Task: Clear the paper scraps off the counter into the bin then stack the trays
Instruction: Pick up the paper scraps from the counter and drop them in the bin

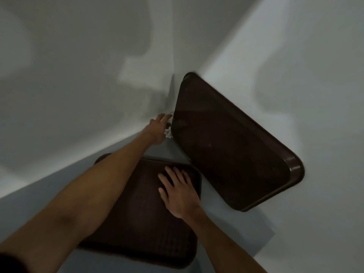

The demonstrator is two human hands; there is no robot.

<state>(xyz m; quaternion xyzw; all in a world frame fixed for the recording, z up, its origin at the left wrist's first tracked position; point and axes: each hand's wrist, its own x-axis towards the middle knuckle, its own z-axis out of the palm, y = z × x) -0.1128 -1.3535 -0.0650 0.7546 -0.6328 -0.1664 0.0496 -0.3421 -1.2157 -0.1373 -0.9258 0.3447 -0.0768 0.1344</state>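
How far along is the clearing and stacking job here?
Done: nothing visibly. In hand: the left hand reaches toward a pale scrap in the corner beside the far tray; the right hand rests flat on the near tray. Left: trays unstacked.

Dim here, trays (232,138) nearly black. My arms throw soft shadows on the walls (78,56). Motion blur, wide-angle bend at edges.

Near tray (137,209) lies flat on the counter (39,194) (right hand (177,192) upon it). Far tray (232,142) leans against the right wall (295,56), behind and rightward. Left hand (157,129) reaches the corner beside it.
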